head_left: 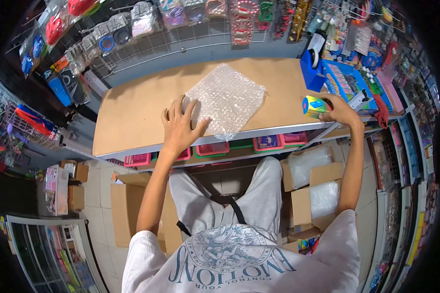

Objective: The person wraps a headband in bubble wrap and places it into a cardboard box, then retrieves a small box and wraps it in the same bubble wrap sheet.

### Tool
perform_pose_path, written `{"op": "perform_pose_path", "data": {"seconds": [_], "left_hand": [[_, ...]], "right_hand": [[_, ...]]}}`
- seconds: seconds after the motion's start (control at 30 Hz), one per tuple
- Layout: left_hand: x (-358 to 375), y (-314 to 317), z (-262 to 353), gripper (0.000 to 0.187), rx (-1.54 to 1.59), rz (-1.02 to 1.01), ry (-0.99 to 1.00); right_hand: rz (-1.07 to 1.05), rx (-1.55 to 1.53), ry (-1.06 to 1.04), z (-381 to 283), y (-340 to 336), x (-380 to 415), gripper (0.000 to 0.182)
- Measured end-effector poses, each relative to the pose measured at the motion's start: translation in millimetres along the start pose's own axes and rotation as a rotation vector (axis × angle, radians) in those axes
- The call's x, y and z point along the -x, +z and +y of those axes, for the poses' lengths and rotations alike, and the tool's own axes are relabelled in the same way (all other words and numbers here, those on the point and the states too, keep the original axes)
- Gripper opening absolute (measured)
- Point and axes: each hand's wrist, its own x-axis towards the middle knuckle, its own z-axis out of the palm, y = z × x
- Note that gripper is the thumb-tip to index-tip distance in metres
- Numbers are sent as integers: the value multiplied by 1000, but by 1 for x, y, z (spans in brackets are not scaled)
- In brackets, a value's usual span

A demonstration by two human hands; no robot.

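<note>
A sheet of bubble wrap point(228, 97) lies flat on the brown table top point(137, 107). My left hand point(181, 126) rests on the sheet's near left corner, fingers spread, pressing it down. My right hand point(338, 110) is at the table's right end, closed around a small multicoloured box point(315, 106) held just above the surface.
A blue tape dispenser point(311, 68) and a blue tray of small goods point(349, 83) stand at the table's right. Packaged goods hang on a wire grid point(181, 36) behind. Pink baskets point(269, 142) sit under the table; cardboard boxes point(313, 188) with bubble wrap stand on the floor.
</note>
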Motion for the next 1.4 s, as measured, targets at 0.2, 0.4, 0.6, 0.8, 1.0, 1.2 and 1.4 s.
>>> {"op": "perform_pose_path", "data": {"seconds": [0.2,0.4,0.6,0.8,1.0,1.2,1.4], "left_hand": [[0,1,1,67,21,-86,-88],[1,1,0,67,64,-95,-108],[1,-2,-2,68,92,-94,-116],[-2,-5,2,74,110,-62,-149],[-8,16,-8,71,92,185,-331],[-18,17,-13,60,291,207,-381],[-26,7,0,57,478,251,-524]], "right_hand": [[312,-48,-135,-86,27,-30,64],[246,-167,-368,-168,76,-82,61],[216,-385,-471,-169,118,-126,58],[72,-734,-350,-159,139,-125,63],[77,-788,-301,-153,145,-127,73],[39,-741,-295,-152,148,-131,80],[424,-999,-350,-127,151,-144,79]]}}
